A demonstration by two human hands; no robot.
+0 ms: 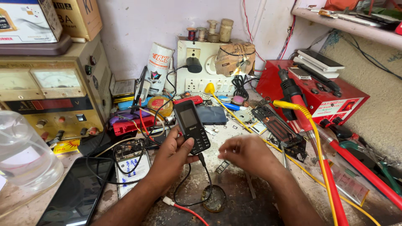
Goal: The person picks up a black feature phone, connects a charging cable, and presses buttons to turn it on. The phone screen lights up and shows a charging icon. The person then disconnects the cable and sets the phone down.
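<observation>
The left hand (173, 152) held a small black keypad phone (191, 126) upright near the middle of the workbench (238, 201), fingers wrapped round its lower left edge and the thumb pressed against the keys; the phone's dark screen faced the camera, tilted a little to the left. A thin black cable (197, 184) ran from the phone's bottom end and looped down toward the near edge of the bench. The right hand (247, 152) hovered just to the right of the phone, apart from it and blurred, its fingers loosely curled and holding nothing that could be made out. The phone looked light and rigid, with a smooth plastic shell that could slip, so a grip along its long side edges seemed safest, keeping strain off the plugged cable at its base. Clutter pressed in on all sides: a bared circuit board (130, 150) and a dark flat smartphone (77, 194) lay to the near left, a power supply with a dial meter (50, 98) stood at the far left, a white socket board (201, 69) rose at the far wall, and a red rework station (318, 94) sat on the right with its red-handled tool (322, 159) and yellow wire (312, 125) slanting across the right side of the bench, close to the right forearm.
</observation>
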